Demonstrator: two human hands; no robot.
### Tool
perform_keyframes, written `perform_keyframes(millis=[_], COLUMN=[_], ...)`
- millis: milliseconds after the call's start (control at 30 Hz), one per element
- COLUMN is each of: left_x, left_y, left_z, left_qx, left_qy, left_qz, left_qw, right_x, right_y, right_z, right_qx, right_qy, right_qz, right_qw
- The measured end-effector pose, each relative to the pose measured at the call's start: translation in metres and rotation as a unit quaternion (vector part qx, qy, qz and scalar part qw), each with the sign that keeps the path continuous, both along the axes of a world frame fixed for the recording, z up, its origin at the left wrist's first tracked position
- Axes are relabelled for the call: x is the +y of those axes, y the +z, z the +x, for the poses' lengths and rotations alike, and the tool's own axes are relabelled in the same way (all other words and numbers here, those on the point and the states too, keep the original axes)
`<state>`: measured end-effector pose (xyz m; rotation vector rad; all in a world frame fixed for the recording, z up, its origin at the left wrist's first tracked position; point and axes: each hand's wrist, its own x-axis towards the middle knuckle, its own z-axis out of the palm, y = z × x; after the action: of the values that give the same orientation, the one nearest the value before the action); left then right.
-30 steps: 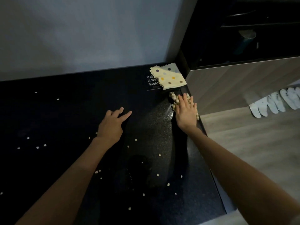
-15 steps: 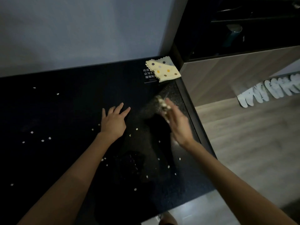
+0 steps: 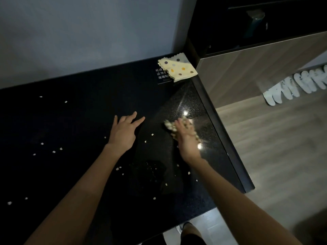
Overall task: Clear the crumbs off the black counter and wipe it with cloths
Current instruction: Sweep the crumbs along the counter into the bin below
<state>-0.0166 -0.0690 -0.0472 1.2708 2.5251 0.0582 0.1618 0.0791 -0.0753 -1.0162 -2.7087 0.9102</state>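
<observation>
The black counter point(image 3: 74, 124) is strewn with several pale crumbs point(image 3: 57, 151), most of them left of and below my hands. My right hand point(image 3: 186, 138) grips a crumpled light cloth point(image 3: 170, 126) and presses it on the counter near the right edge; it is blurred by motion. My left hand point(image 3: 124, 132) rests flat on the counter to its left, fingers spread, holding nothing. A second cloth, yellow with coloured dots point(image 3: 177, 69), lies folded in the far right corner, apart from both hands.
A small black sign with white characters point(image 3: 161, 76) sits partly under the dotted cloth. A grey wall runs along the back. To the right, a wooden cabinet panel point(image 3: 256, 68), wood floor and several white slippers point(image 3: 290, 87). The counter's right edge point(image 3: 224, 138) drops to the floor.
My right hand with its cloth has swept from the right edge near the dotted cloth toward the counter's middle and nearer to me. My left hand has stayed in place.
</observation>
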Motion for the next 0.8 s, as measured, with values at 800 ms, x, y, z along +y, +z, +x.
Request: perform_keyframes(millis=[800], left_x=[-0.011], left_y=[0.016], left_z=[-0.002], left_qx=[-0.018], left_qy=[0.043], left_qz=[0.064], left_qw=[0.997], right_x=[0.002], right_y=[0.003], right_z=[0.128], right_qx=[-0.056], right_qy=[-0.034], right_qz=[-0.019], right_qw=[0.998])
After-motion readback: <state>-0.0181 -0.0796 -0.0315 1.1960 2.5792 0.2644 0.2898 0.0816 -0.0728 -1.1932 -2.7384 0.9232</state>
